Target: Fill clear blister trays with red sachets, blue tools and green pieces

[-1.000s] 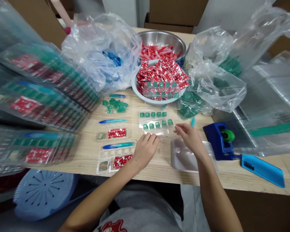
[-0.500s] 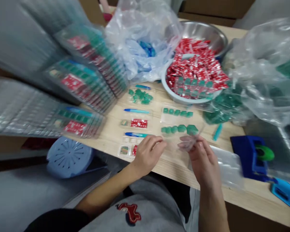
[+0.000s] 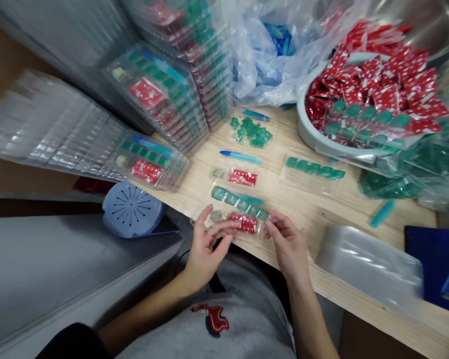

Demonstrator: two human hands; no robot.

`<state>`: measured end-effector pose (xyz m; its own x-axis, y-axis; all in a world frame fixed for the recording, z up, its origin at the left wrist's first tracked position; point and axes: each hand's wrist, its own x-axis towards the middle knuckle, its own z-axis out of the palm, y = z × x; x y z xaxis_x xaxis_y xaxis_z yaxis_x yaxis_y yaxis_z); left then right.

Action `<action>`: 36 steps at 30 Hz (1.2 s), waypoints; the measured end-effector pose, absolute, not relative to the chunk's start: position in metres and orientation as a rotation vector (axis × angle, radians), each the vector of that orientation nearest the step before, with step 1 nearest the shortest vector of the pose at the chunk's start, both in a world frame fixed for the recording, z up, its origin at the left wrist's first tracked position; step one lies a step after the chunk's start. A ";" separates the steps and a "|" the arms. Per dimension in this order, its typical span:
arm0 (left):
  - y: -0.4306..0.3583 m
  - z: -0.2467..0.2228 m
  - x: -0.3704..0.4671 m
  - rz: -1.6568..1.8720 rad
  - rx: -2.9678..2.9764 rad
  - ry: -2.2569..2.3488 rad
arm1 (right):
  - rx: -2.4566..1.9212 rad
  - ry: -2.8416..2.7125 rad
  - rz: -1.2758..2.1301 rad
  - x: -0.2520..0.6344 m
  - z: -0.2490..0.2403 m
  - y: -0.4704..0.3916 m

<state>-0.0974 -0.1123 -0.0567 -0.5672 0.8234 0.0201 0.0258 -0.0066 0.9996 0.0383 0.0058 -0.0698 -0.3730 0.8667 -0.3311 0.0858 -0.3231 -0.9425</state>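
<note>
Tray [image 3: 261, 230] pinched in right hand [image 3: 289, 244], left hand [image 3: 205, 247] touching; stacked packs [image 3: 164, 97], bowl [image 3: 310, 133] beyond.

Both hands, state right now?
Left hand: open, fingers spread over the near tray.
Right hand: closed at the green strip's right end; gripping strip or tray, can't tell.

Both hands [image 3: 249, 244] touch the clear tray [image 3: 260, 230]; red packet [image 3: 243, 224] inside; green pieces [image 3: 239, 202] above.

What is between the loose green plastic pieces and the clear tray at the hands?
A blue pen and, nearer the tray, a red patterned packet beside a beige square, in the head view.
</note>
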 end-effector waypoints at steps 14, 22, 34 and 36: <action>-0.128 -0.081 -0.150 0.974 0.959 2.232 | -1.444 -1.642 1.436 0.039 -0.091 0.015; -0.127 -0.081 -0.152 0.992 1.078 2.268 | -1.489 -2.033 1.016 0.056 -0.062 0.044; -0.075 -0.044 -0.135 1.260 1.740 2.086 | -2.051 -2.076 0.795 0.115 -0.039 0.184; -0.056 -0.041 -0.123 1.192 1.921 1.957 | -2.027 -2.073 0.873 0.110 -0.046 0.186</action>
